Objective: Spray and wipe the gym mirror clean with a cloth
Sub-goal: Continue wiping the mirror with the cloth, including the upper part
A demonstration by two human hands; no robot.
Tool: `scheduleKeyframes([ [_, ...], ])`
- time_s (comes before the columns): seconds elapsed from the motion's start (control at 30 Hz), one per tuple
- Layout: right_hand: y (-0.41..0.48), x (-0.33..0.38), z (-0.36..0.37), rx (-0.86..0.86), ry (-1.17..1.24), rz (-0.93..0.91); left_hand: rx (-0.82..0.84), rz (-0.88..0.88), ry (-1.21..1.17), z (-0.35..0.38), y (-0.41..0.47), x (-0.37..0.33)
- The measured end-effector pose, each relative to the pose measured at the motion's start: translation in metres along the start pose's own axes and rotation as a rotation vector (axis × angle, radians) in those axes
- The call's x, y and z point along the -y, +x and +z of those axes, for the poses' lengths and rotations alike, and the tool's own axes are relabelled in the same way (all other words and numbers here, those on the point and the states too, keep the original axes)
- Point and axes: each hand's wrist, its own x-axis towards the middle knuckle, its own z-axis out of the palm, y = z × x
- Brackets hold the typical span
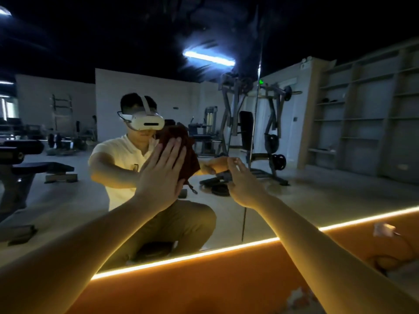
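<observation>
The gym mirror (68, 200) fills the wall ahead and reflects me crouching in front of it. My left hand (162, 171) lies flat with straight fingers, pressing a dark red cloth (188, 152) against the glass. My right hand (241, 180) reaches to the mirror just right of the cloth, fingers stretched out and touching the surface, holding nothing I can see. No spray bottle is in view.
A glowing LED strip (204, 254) runs along the mirror's lower edge above an orange base (204, 286). A vertical seam (255, 123) splits the mirror panels. A white object (384, 230) lies at right. Benches and weight machines appear only as reflections.
</observation>
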Motion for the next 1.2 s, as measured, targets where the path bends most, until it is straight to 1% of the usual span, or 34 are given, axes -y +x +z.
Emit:
scheduleKeyframes([
  [0.1, 0.001, -0.004, -0.015, 0.012, 0.027, 0.023, 0.045, 0.141, 0.025, 0.008, 0.001, -0.002],
  [0.2, 0.004, -0.011, -0.020, -0.017, 0.045, 0.037, 0.004, 0.167, -0.011, 0.013, 0.003, 0.002],
  [0.3, 0.007, -0.018, -0.021, -0.168, 0.066, -0.005, -0.051, 0.144, -0.030, 0.020, 0.007, -0.008],
  [0.5, 0.023, -0.035, -0.035, -0.400, 0.002, -0.082, -0.070, 0.120, -0.037, 0.025, 0.041, -0.043],
  [0.6, 0.046, -0.045, -0.056, -0.487, -0.045, -0.124, -0.092, 0.138, -0.017, 0.020, 0.069, -0.042],
  [0.7, 0.076, -0.050, -0.084, -0.581, -0.086, -0.172, -0.119, 0.150, 0.039, 0.008, 0.105, -0.025],
  [0.87, 0.129, -0.047, -0.139, -0.737, -0.148, -0.234, -0.225, 0.086, 0.150, -0.035, 0.186, 0.019],
  [0.97, 0.159, -0.040, -0.174, -0.812, -0.152, -0.258, -0.232, 0.057, 0.238, -0.069, 0.243, 0.047],
  [1.07, 0.187, -0.037, -0.211, -0.869, -0.118, -0.247, -0.236, -0.050, 0.331, -0.103, 0.300, 0.064],
  [1.13, 0.202, -0.041, -0.234, -0.901, -0.095, -0.214, -0.262, -0.150, 0.290, -0.117, 0.329, 0.065],
  [1.2, 0.212, -0.045, -0.250, -0.910, -0.073, -0.200, -0.288, -0.242, 0.211, -0.116, 0.341, 0.051],
])
